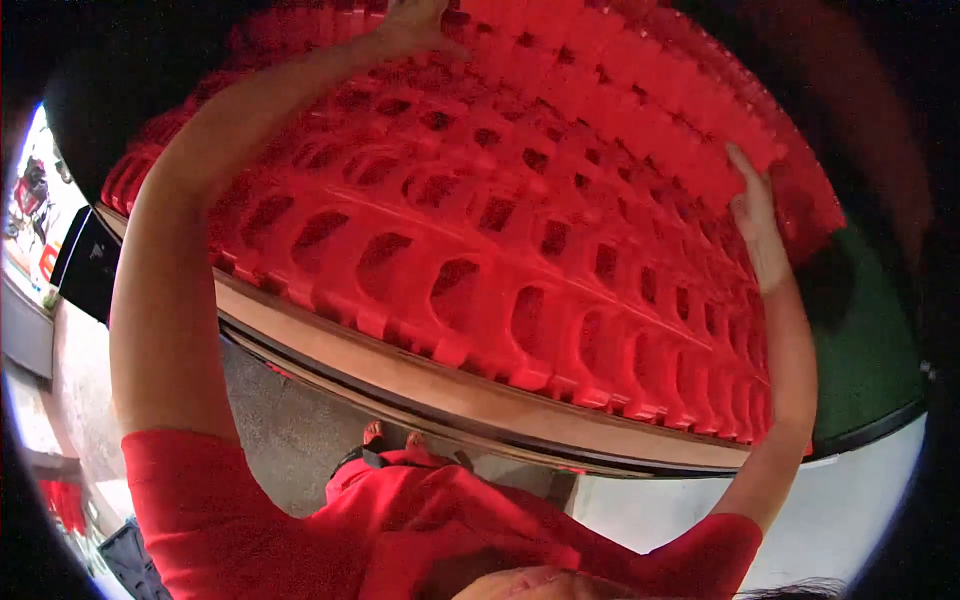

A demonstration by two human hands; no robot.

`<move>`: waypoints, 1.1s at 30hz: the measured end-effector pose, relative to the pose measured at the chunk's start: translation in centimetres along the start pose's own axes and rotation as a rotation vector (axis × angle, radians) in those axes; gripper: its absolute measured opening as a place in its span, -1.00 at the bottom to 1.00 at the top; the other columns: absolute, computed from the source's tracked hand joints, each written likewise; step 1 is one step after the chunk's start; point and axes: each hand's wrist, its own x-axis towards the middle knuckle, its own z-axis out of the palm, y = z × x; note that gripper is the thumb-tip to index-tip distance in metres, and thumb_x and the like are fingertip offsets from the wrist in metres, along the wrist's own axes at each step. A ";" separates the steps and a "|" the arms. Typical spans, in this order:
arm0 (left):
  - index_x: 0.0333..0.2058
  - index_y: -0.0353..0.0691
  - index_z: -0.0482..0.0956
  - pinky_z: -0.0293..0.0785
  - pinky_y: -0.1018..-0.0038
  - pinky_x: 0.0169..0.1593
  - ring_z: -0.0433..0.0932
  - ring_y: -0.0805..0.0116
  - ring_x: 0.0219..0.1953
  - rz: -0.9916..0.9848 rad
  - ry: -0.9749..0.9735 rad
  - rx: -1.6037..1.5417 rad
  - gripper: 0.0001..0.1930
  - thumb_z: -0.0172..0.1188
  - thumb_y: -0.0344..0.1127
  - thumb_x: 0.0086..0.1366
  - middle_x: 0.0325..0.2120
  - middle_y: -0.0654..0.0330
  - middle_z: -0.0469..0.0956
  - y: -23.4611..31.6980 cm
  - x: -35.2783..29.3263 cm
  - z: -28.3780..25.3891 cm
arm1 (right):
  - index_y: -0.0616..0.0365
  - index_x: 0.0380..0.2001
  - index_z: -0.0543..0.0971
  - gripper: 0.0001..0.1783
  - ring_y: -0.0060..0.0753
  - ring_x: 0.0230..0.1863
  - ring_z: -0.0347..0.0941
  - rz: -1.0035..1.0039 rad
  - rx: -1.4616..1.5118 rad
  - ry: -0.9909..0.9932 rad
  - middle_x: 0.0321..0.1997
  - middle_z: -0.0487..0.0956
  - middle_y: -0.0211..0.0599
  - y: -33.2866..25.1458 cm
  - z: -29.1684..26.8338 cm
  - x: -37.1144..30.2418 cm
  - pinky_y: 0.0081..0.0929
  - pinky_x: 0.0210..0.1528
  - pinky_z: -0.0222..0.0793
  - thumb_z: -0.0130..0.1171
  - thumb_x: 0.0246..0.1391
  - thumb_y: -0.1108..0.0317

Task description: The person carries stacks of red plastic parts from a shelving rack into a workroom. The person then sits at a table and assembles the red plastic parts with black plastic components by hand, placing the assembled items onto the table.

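Note:
A wide mass of red moulded plastic pieces [500, 215] with rows of oval and squarish openings stands in front of me. My left hand [412, 24] is raised at its far side, thumb spread, the other fingers partly cut off by the upper edge of the picture. Against the right end of the upper red rows lies my right hand [758, 205], its fingers stretched out and its thumb apart. Both arms reach wide around the red pieces. Whether the upper rows are separate from the lower ones, I cannot tell.
Under the red pieces runs a pale brown board edge [400, 345] with dark trim. A dark green panel [865, 320] stands at the right, and a black box-like thing [90, 265] at the left. My feet are on the grey floor [280, 400] below.

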 end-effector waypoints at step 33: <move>0.15 -0.11 0.32 0.39 0.17 0.00 0.45 0.11 -0.03 0.219 0.074 -0.244 -0.15 0.45 0.08 -0.10 -0.08 0.08 0.51 4.9 -0.1 -1.9 | 0.25 0.09 0.44 -0.53 -0.38 0.12 0.41 -0.085 -0.121 0.107 0.09 0.49 -0.30 -2.4 -1.1 -6.1 -0.36 0.21 0.28 0.18 0.11 0.36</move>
